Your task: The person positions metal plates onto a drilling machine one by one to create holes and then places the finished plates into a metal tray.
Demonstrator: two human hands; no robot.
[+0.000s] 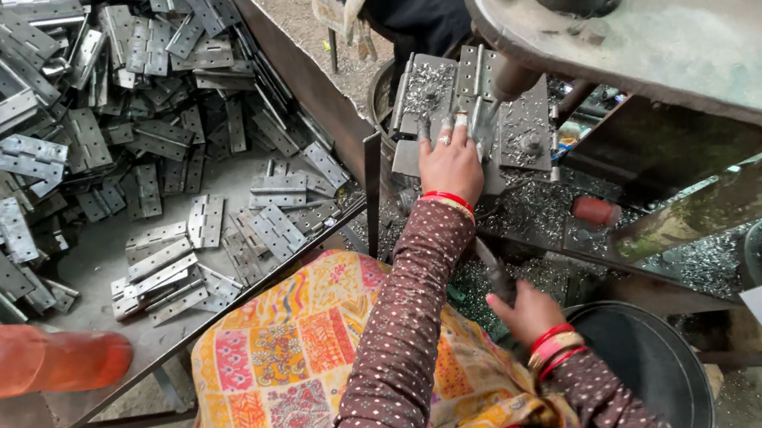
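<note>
Grey steel hinge point(444, 94) pressed flat under left hand point(450, 165), fingers point(441, 130) spread, long axis pointing away; right hand point(524, 311) nearer body, gripping dark lever point(496, 277).

My right hand point(523, 311) closes round a dark lever point(496, 277), so the grip end is hidden in my palm. The fingertips of my left hand point(450, 165) lie on the hinge plate point(444, 94); what sits under them I can't tell. The press head point(673, 9) runs off the top and right edges. Left of it, the hinge pile point(65, 120) is cut by the top edge, and the orange bottle point(21, 363) by the left edge.
</note>
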